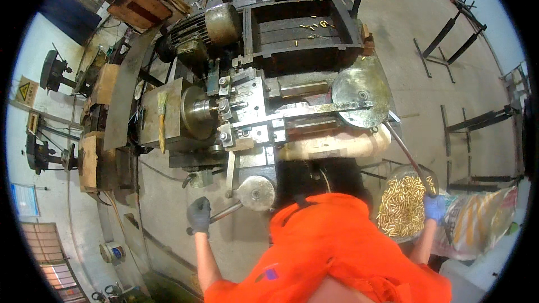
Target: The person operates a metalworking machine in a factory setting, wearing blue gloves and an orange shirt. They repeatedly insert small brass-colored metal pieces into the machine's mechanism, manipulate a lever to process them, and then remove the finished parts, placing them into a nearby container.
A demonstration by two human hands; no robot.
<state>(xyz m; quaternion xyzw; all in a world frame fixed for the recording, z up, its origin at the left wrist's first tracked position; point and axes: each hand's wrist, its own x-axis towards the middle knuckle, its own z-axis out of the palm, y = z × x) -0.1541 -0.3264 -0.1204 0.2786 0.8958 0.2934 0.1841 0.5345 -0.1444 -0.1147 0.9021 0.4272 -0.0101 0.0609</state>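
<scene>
Orange sleeves (331,247) frame both gloved hands: left hand (198,215) is closed on lathe lever (224,212), right hand (434,207) on long handle (409,160); many brass pieces (401,206) are finished in a bowl.

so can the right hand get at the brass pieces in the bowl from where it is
Probably yes. The right hand grips a long lever right at the rim of the bowl, and the brass pieces lie uncovered beside it; it would have to let go first.

Open concrete floor (426,84) right of the lathe (264,78); brass-parts basin (401,205) beside it.
</scene>
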